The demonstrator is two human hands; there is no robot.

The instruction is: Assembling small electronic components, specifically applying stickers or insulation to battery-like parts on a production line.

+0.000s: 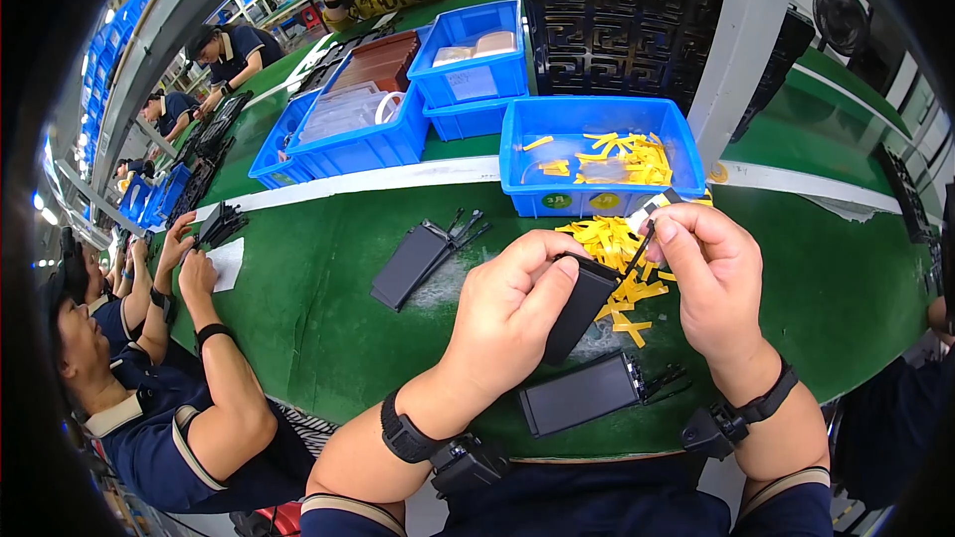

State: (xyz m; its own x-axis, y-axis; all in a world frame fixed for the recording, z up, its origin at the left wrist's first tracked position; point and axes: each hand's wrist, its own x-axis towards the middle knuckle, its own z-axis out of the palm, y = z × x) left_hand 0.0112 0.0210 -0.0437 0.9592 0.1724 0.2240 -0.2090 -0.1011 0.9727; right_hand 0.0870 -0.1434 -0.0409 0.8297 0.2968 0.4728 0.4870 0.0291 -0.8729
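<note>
My left hand (510, 308) is closed around a flat black rectangular device (583, 306), held tilted above the table. From its upper end a thin black rod (640, 249) sticks out toward my right hand (714, 264), whose thumb and fingers pinch the rod's tip. A small white and black piece (652, 207) shows by my right fingertips; whether they touch it I cannot tell. Under and behind the hands lies a loose pile of yellow strips (629, 326). A similar black device (582, 396) with rods lies near the table's front edge, and another (413, 264) lies left of my hands.
A blue bin (512, 174) with more yellow strips stands behind the pile. Further left are blue bins (423, 104) with bagged and brown parts. A grey post (741, 60) rises at the back beside a black tray (627, 20). Co-workers sit along the green table's (328, 338) left side.
</note>
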